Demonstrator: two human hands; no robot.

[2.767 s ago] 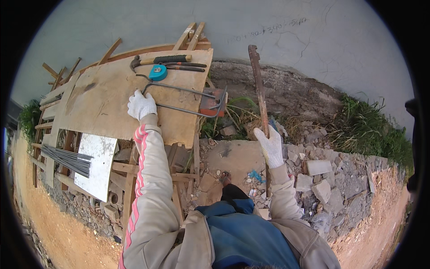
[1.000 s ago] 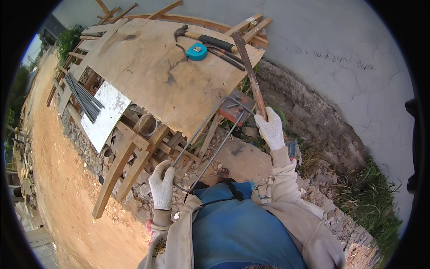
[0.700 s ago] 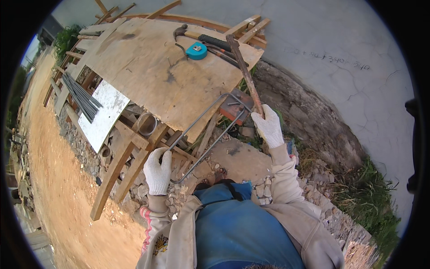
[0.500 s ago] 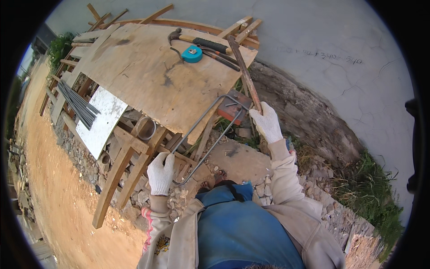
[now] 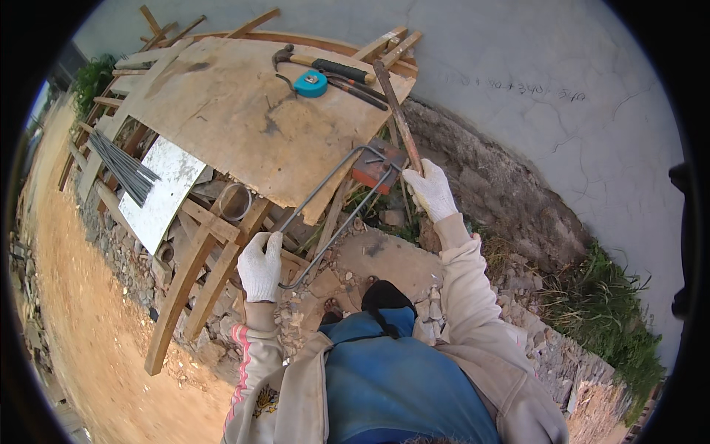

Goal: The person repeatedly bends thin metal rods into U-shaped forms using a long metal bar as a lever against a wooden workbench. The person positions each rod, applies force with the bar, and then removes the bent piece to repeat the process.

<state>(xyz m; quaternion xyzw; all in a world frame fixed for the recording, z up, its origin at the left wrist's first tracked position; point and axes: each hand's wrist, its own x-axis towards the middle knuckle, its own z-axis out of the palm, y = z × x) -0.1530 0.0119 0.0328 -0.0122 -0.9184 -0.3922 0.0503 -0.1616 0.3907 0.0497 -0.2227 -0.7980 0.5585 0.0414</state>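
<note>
My left hand (image 5: 259,268), in a white knit glove, is closed on the near left corner of a bent steel rebar stirrup (image 5: 334,248). The far end of this long rectangular loop lies over a reddish block (image 5: 379,172) at the board's right edge, which seems to bear short metal pegs. In my right hand (image 5: 431,192), also gloved, is the lower end of a long rusty metal bar (image 5: 398,111). The bar slants up and away to the left, past the board's corner. Whether its lower end touches the stirrup, I cannot tell.
A plywood board (image 5: 222,118) on a timber frame carries a claw hammer (image 5: 325,64), a teal tape measure (image 5: 310,83) and pliers-like handles (image 5: 359,92). Straight steel rods (image 5: 122,166) lie on a white panel (image 5: 159,196) at left. A grey wall (image 5: 518,74) rises at right; rubble surrounds my feet.
The view has shifted slightly, so the bench sits a little further left. Both hands keep their holds on the stirrup and the bar, with little other movement.
</note>
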